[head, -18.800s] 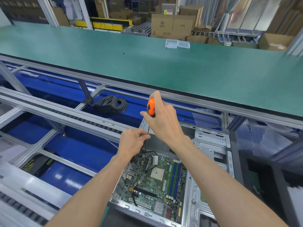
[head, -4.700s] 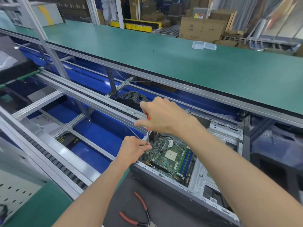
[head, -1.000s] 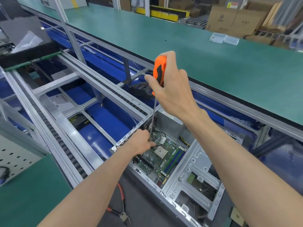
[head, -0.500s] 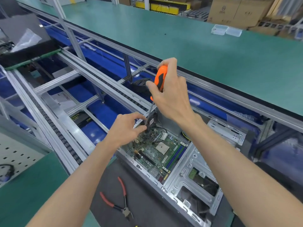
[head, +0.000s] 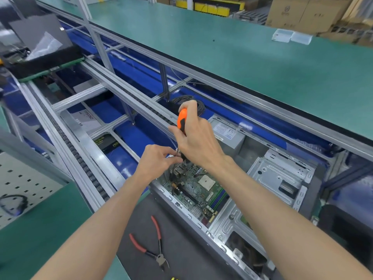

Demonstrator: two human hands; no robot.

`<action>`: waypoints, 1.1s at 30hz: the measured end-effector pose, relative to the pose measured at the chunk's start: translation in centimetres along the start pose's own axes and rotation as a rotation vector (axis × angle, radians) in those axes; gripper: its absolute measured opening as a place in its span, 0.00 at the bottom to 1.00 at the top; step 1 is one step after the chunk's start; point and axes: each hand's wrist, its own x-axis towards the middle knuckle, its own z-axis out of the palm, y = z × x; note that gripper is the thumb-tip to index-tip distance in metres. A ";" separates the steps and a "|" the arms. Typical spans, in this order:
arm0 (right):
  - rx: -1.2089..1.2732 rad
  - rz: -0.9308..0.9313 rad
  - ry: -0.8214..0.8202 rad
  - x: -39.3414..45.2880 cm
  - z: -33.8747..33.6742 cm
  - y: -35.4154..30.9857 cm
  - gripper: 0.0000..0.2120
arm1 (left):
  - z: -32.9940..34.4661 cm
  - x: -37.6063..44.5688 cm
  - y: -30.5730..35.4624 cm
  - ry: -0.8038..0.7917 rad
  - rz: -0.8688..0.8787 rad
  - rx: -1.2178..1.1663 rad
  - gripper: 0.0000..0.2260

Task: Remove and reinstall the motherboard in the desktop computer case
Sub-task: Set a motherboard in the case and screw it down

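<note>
A: Going from the left, what is hard to make out?

B: At the far left edge a dark looped cable [head: 13, 203] lies on a perforated panel [head: 26, 184], blurred. Further in, the left hand [head: 156, 163] has its fingertips pinched together at the screwdriver shaft, right above the far-left corner of the board. Whether it pinches the shaft alone or a screw as well, I cannot tell; the spot is small and smeared.

A: And the tool itself?

B: The right hand [head: 198, 142] is curled round the orange screwdriver [head: 182, 120]. Only the top of the handle shows; the palm covers the rest, and the tip is hidden behind the left fingers.

A: Where is the motherboard?

B: The motherboard [head: 198, 188] lies flat inside the open computer case [head: 279, 176], in its left half, just under both hands. It is green, with a pale square socket near the middle and blue and green memory slots along its right edge. The right forearm crosses over its far-right corner.

A: Anything else?

B: Red-handled pliers [head: 153, 245] lie on the dark mat [head: 181, 249] in front of the case, well apart from the hands. A grey power supply [head: 228, 134] sits in the case's far corner, partly behind the right hand. The case's near-right end runs out of the picture.
</note>
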 end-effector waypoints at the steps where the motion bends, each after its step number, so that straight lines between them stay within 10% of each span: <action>1: 0.002 0.002 -0.002 0.1 -0.1 0.0 0.18 | 0.0 0.0 0.0 0.006 0.005 -0.004 0.07; 13: 0.004 0.018 0.080 0.9 -1.8 -0.2 0.18 | 0.2 0.8 -1.7 -0.093 -0.021 0.097 0.12; 22: -0.080 -0.021 0.197 2.4 -5.4 -1.2 0.18 | 2.1 0.7 -1.2 -0.315 0.075 0.728 0.14; 33: -0.149 -0.049 0.245 2.8 -8.2 -2.0 0.18 | 5.4 1.2 0.6 -0.407 -0.148 0.523 0.18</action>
